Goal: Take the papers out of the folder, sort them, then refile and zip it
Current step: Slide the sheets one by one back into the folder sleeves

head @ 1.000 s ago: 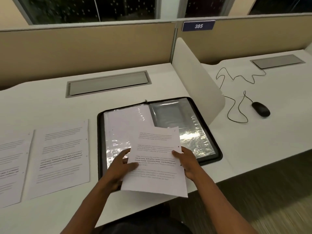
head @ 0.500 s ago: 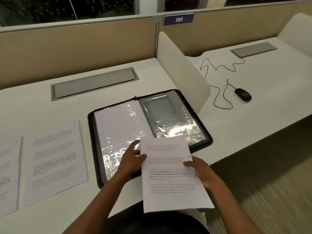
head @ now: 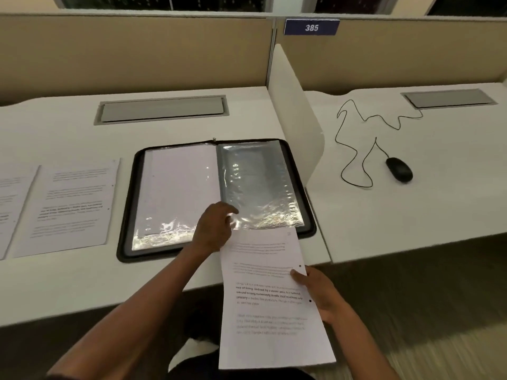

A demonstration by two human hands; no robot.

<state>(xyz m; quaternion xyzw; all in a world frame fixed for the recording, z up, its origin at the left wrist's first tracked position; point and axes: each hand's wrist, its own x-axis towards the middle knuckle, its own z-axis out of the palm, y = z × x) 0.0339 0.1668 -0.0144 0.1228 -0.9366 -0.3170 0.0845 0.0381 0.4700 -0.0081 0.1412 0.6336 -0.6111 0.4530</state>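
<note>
A black zip folder (head: pixel 129 215) lies open on the white desk. Its left plastic sleeve (head: pixel 178 187) has a white sheet inside; the right sleeve (head: pixel 258 182) looks see-through and crinkled. My left hand (head: pixel 215 229) reaches over the folder's lower middle, its fingers curled at the right sleeve's lower left corner. My right hand (head: pixel 318 294) grips a printed sheet (head: pixel 269 311) by its right edge. The sheet hangs over the desk's front edge, just below the folder. Two more printed sheets, one (head: pixel 74 207) and another (head: pixel 11 204), lie flat left of the folder.
A white divider panel (head: pixel 296 124) stands right beside the folder. Beyond it a black mouse (head: pixel 399 169) with a looping cable lies on the neighbouring desk. A grey cable lid (head: pixel 162 109) is set into the desk behind the folder. Beige partitions close the back.
My left hand let go of the sheet and moved up onto the right sleeve's corner. My right hand drew the sheet down and right, off the folder towards me.
</note>
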